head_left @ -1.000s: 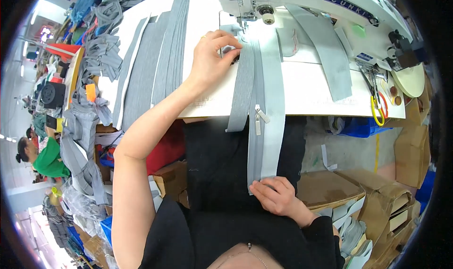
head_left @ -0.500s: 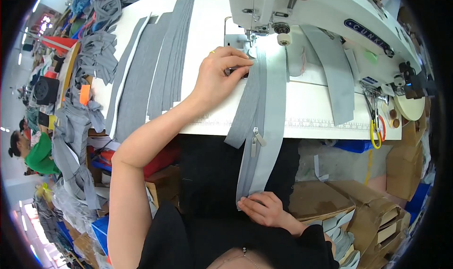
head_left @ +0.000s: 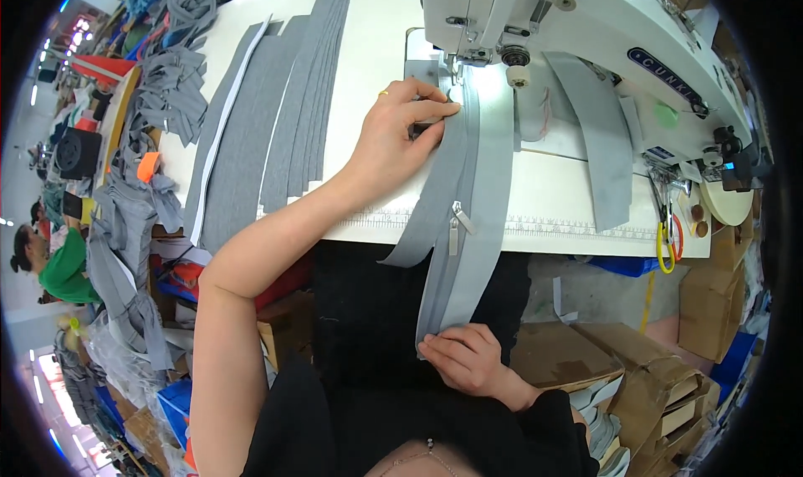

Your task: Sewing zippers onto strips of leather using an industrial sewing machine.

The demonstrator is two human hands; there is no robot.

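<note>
A long grey zipper (head_left: pixel 449 264) lies on a light grey fabric strip (head_left: pixel 489 184), running from the sewing machine (head_left: pixel 477 17) over the table's front edge. Its two metal pulls (head_left: pixel 459 217) hang just above that edge. Along the zipper's left side lies a darker grey strip (head_left: pixel 416 230), its lower end hanging loose. Close to the needle, my left hand (head_left: pixel 407 130) pinches this darker strip at its edge. My right hand (head_left: pixel 468 358) is closed on the zipper and light strip's lower end, in front of my lap.
Several grey fabric strips (head_left: pixel 293 100) are laid out at the table's left. At the right are another pale strip (head_left: pixel 598 134) and yellow-handled scissors (head_left: pixel 665 247). Cardboard boxes (head_left: pixel 565 351) stand below right. At far left, a person in green (head_left: pixel 67 268) sits among piled cloth.
The darker strip's loose end has swung left and curled. My right hand has come up slightly with the zipper end. My left hand stays near the needle, and the view has shifted a little.
</note>
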